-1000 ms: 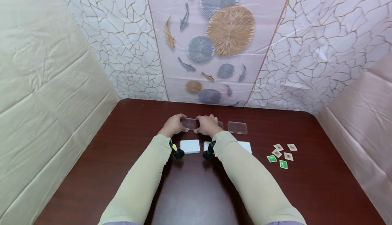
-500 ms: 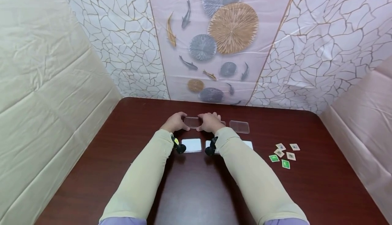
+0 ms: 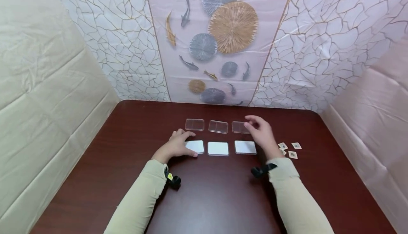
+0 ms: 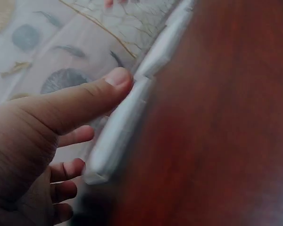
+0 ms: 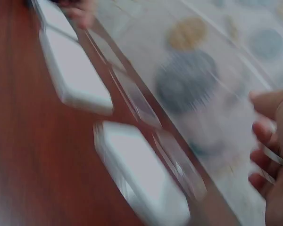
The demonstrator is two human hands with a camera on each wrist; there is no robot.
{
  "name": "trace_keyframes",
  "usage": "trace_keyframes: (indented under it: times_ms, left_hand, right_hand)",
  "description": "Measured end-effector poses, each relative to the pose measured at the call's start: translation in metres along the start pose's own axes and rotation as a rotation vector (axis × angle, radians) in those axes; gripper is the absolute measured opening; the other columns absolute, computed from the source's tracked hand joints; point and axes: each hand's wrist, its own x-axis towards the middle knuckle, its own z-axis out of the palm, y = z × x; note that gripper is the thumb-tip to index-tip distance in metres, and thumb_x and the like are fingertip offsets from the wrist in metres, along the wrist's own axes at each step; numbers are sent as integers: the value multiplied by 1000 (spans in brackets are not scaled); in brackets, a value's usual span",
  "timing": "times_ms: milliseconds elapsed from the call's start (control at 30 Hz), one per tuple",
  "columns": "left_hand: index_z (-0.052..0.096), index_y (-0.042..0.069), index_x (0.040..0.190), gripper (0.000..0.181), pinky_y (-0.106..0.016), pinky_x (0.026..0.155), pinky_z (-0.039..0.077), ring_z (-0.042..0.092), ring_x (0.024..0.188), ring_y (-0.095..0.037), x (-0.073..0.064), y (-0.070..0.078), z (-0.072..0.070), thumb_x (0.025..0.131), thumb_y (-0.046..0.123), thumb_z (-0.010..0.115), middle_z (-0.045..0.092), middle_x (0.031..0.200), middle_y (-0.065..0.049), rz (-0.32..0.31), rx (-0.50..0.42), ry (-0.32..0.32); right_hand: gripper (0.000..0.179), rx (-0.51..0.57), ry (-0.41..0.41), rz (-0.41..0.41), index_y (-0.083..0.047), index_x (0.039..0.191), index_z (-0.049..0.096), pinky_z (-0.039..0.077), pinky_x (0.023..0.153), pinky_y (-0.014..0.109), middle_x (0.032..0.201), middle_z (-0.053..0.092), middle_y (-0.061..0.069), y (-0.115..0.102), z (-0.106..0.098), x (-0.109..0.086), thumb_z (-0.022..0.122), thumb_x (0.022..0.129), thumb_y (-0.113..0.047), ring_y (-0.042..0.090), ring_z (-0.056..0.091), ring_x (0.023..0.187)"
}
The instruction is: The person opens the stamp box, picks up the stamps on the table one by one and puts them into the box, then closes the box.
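Observation:
Three white card stacks in clear cases stand in a row on the table: a left stack, a middle stack and a right stack. My left hand is at the left stack, with thumb by its near edge and index finger by its far edge; the fingers are spread. Behind the stacks lie clear plastic lids: a left lid, a middle lid and a right lid. My right hand is raised beside the right lid, fingers loosely bent, nothing between them.
Several small cream square pieces lie on the table right of my right wrist, partly covered by it. The dark red-brown table ends at a patterned cloth backdrop, with plain cloth at both sides.
Both hands have left the left lid. My left hand has come nearer, to the left stack; my right hand has swung right, uncovering the middle lid and stacks and hiding the green square pieces.

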Motion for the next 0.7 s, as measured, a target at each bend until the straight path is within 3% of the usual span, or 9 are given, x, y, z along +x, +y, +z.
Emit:
trace_keyframes:
  times_ms: [133, 233, 367, 433, 567, 700]
  left_hand:
    - [62, 23, 137, 71, -42, 92, 40, 41, 108, -25, -4, -7, 6, 74, 42, 89, 52, 123, -6, 22, 16, 10]
    - [66, 23, 132, 62, -42, 91, 41, 41, 107, -24, -6, -13, 6, 77, 38, 88, 54, 123, -4, 29, -2, 23]
    - [67, 25, 129, 57, -41, 89, 42, 41, 106, -24, -6, -19, 5, 77, 35, 88, 54, 122, -3, 23, -6, 26]
    - [66, 26, 130, 57, -41, 89, 42, 40, 108, -24, -5, -20, 5, 78, 34, 88, 53, 124, -4, 13, -10, 15]
    - [64, 26, 133, 61, -43, 92, 42, 38, 112, -27, -4, -16, 5, 77, 32, 88, 50, 129, -6, -8, -32, -2]
    - [64, 23, 134, 62, -47, 96, 36, 37, 113, -29, -3, -6, 8, 79, 41, 85, 49, 129, -8, -19, -30, 77]
  right_hand:
    - [28, 121, 200, 75, 0, 121, 70, 44, 72, 18, 95, 64, -3, 30, -45, -39, 69, 97, -14, 8, 55, 84]
    - [26, 202, 371, 148, 3, 119, 69, 43, 70, 15, 89, 64, -15, 58, -71, -57, 69, 96, -9, 5, 55, 81]
    - [26, 153, 489, 208, 4, 119, 69, 41, 73, 14, 87, 64, -20, 84, -94, -69, 66, 97, -9, 2, 55, 82]
    - [26, 43, 478, 238, 0, 120, 70, 39, 78, 16, 94, 65, -16, 95, -102, -74, 64, 99, -14, 3, 54, 88]
    - [30, -183, 367, 258, -1, 124, 68, 38, 98, 37, 120, 65, 12, 109, -115, -79, 60, 100, -16, 26, 54, 113]
    - [41, -366, 233, 302, -1, 135, 60, 21, 108, 65, 140, 50, 30, 113, -122, -80, 54, 102, -23, 52, 35, 132]
